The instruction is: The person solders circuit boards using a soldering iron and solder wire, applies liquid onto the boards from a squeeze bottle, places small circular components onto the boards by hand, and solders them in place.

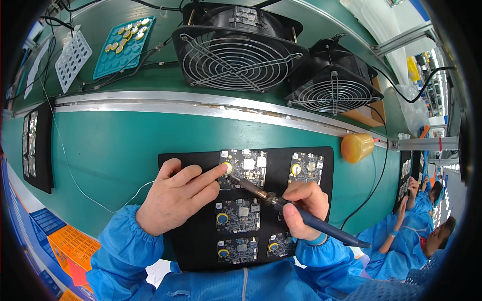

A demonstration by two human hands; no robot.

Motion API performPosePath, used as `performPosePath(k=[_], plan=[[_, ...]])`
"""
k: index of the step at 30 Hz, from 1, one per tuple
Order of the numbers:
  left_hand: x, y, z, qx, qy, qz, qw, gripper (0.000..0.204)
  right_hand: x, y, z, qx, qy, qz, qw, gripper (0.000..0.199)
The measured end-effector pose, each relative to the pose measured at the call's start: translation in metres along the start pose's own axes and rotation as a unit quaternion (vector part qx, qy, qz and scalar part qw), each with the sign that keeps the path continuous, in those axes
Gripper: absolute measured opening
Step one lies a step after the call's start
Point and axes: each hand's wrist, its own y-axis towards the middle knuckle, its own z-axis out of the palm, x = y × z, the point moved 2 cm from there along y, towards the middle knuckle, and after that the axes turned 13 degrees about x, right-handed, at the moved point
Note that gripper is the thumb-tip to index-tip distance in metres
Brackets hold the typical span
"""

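Observation:
My left hand (173, 200) reaches over a dark circuit board (255, 176), one fingertip pressing on its yellow-rimmed coin cell (228, 168). A thin solder wire (131, 198) runs in under this hand; the pinch on it is hidden beneath the palm. My right hand (305, 206) grips a soldering iron (329, 230) like a pen, its tip beside the coin cell. The board lies on a black mat (188, 253). Several like boards share the mat, among them one at right (312, 165) and a board below (246, 221) with a blue coin cell.
Two black fans (236, 62) with wire grilles stand behind a metal rail (135, 103). A turquoise tray (105, 65) of coin cells and a white perforated plate (74, 60) lie far left. An amber container (357, 148) sits at right. Co-workers in blue (411, 226) sit beyond.

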Motion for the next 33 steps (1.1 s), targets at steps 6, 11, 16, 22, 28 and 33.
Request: performPosePath(k=[6,11,16,22,28,33], plan=[[0.000,-0.006,0.000,-0.097,-0.118,-0.040,0.987,0.019,0.005,0.000,-0.001,-0.027,0.012,-0.006,1.000,0.018],[0.004,-0.011,0.001,-0.166,-0.185,-0.115,0.962,0.023,0.002,0.004,0.011,0.013,-0.035,-0.026,0.999,0.021],[0.002,-0.009,0.002,-0.138,-0.184,-0.112,0.967,0.022,0.002,0.007,0.014,0.027,-0.055,-0.039,0.997,0.020],[0.003,-0.007,0.002,-0.134,-0.173,-0.110,0.969,0.022,0.001,0.009,0.015,0.045,-0.070,-0.041,0.996,0.021],[0.002,-0.003,0.003,-0.132,-0.178,-0.102,0.970,0.022,0.001,0.010,0.014,0.058,-0.073,-0.037,0.995,0.023],[0.002,0.002,0.005,-0.132,-0.182,-0.083,0.971,0.023,0.002,0.011,0.014,0.062,-0.087,-0.038,0.994,0.024]])
